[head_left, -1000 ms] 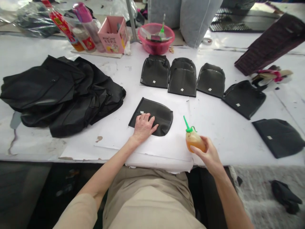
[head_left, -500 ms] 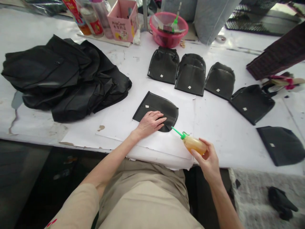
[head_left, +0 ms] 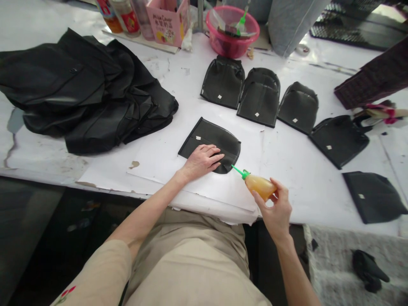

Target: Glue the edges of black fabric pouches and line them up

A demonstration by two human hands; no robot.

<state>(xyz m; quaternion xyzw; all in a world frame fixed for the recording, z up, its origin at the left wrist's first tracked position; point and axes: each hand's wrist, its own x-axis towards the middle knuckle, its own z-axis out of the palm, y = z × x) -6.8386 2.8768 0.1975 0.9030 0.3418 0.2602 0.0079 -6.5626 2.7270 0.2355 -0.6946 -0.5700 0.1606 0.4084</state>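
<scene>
Flat on the white-covered table lies a black rounded leather-like piece (head_left: 219,135) with a small white label. My left hand (head_left: 204,160) rests on its near side, fingers stretched out and lying flat. My right hand (head_left: 277,208) grips a squeeze glue bottle (head_left: 259,186) filled with amber liquid, its thumb and fingers round the rear end. The bottle is tilted, and its thin green nozzle points left. The nozzle tip sits at the curved right edge of the black piece; whether it touches cannot be made out.
A heap of black material (head_left: 95,89) covers the left side. Several similar black pieces (head_left: 259,97) curve along the right. At the back stand a pink box (head_left: 167,25), a pink basin (head_left: 234,42) and jars (head_left: 127,19). The table's front edge (head_left: 111,192) runs before me.
The bottle's nozzle tip has shifted slightly along the piece's curved edge, and the bottle has turned a little in my right hand. My left hand stays on the piece. The camera view has shifted slightly.
</scene>
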